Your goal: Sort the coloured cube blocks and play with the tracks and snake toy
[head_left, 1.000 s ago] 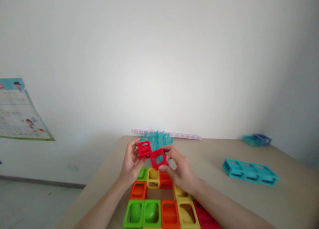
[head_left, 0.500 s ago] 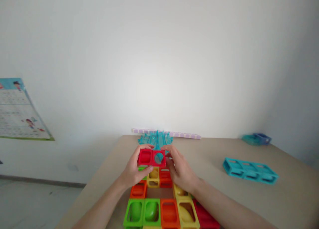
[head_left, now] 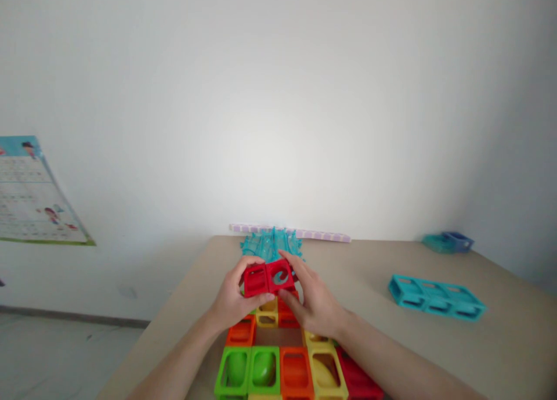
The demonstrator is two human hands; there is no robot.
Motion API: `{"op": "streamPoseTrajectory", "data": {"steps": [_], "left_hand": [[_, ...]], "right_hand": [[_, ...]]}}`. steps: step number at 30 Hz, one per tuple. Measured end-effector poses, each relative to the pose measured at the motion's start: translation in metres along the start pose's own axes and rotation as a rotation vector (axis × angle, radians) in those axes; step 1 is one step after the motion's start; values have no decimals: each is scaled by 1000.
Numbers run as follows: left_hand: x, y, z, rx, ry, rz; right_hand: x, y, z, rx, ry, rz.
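Note:
Two joined red blocks (head_left: 267, 278) are held up between my hands, slightly tilted. My left hand (head_left: 232, 298) grips their left end, fingers behind and thumb along the lower edge. At the right end, my right hand (head_left: 314, 298) pinches the block that has a round opening. Below them, green blocks (head_left: 264, 371), orange blocks (head_left: 296, 374), yellow blocks (head_left: 327, 375) and a red block (head_left: 357, 379) form a structure around a gap in its middle. My right wrist is above its right side, hiding part of it.
Translucent blue track pieces (head_left: 266, 244) lie behind the hands, near a purple-and-white strip (head_left: 324, 235) by the wall. Joined teal blocks (head_left: 436, 297) rest on the table (head_left: 357, 284) at right. A dark blue container (head_left: 458, 242) stands farther back.
The red pair has tilted, its right end now higher, and has shifted slightly right. My right thumb and fingers have closed around its right end.

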State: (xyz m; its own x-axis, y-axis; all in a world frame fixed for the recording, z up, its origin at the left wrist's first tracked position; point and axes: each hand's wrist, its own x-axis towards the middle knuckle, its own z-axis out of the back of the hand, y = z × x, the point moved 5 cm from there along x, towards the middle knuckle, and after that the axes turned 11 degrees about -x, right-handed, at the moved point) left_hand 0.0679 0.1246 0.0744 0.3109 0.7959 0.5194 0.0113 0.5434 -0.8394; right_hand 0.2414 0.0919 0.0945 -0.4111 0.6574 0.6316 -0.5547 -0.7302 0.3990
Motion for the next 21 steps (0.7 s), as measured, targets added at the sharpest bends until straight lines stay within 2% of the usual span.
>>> {"op": "streamPoseTrajectory", "data": {"steps": [8,13,16,19,21], "left_hand": [[1,0,-3,19,26,-5],[3,-9,0,47,15,-55],[4,-14,-3,45,86,-58],[2,-16,-10,38,166,-50],[0,-17,-12,60,180,-53]], "right_hand": [[0,-1,3,-20,0,-36],[-2,-3,1,-32,46,-79],[-1,-2,-1,-4,80,-89],[1,-5,0,51,51,-150],[1,-9,1,54,26,-203]]}}
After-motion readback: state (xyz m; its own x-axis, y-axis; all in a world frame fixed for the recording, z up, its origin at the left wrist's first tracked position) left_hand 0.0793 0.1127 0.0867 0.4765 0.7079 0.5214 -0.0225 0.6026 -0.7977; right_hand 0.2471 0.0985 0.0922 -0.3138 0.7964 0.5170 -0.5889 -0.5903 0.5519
